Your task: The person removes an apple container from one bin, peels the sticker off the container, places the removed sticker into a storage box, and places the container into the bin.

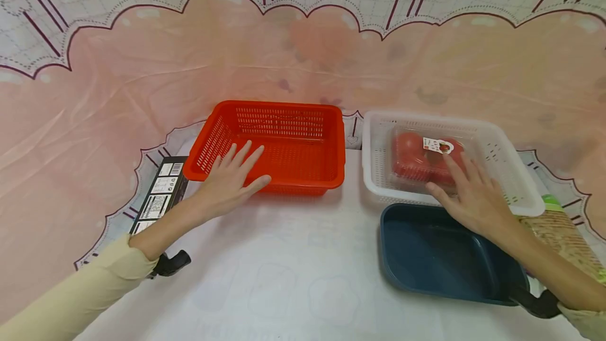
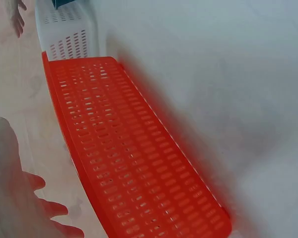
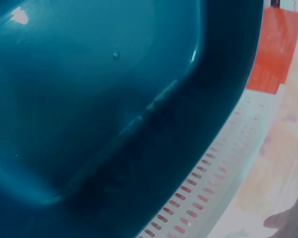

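My left hand point(image 1: 226, 186) is held over the front left corner of a red plastic basket point(image 1: 284, 180), fingers spread and holding nothing. No contents show inside that basket. At the right, my right hand point(image 1: 478, 201) spreads its fingers above a white perforated basket point(image 1: 494, 141). In it lies a clear plastic package of red tomatoes point(image 1: 409, 154) with a white label, and the fingertips overlap the package in the head view. Below this hand stands a dark blue rectangular bin point(image 1: 426, 246), which fills most of the right wrist view.
A black box with white labels point(image 1: 163, 193) lies left of the red basket, partly behind my left forearm. A brown patterned package with a green end point(image 1: 563, 225) sits at the far right, partly under my right arm. The white tabletop point(image 1: 284, 257) meets a patterned cloth point(image 1: 118, 93) behind.
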### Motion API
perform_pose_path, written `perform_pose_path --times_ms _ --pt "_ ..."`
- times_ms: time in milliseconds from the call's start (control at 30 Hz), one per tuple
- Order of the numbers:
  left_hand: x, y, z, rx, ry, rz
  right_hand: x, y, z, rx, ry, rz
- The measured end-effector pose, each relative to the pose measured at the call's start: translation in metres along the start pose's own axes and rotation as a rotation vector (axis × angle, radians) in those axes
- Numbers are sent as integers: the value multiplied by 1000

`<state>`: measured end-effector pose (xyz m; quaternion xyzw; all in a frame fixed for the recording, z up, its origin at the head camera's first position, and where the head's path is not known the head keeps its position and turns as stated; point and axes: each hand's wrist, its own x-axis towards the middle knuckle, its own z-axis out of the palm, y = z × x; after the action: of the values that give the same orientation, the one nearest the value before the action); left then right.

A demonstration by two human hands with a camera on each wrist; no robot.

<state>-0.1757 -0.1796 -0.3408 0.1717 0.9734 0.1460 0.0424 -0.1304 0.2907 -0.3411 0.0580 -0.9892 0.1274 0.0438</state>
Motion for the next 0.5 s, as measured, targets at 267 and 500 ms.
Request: perform_pose_path --times_ms 267,500 --pt "8 16 3 -53 10 47 3 7 0 20 44 -22" --pt "16 33 6 -93 1 77 8 15 -2 36 79 -48"
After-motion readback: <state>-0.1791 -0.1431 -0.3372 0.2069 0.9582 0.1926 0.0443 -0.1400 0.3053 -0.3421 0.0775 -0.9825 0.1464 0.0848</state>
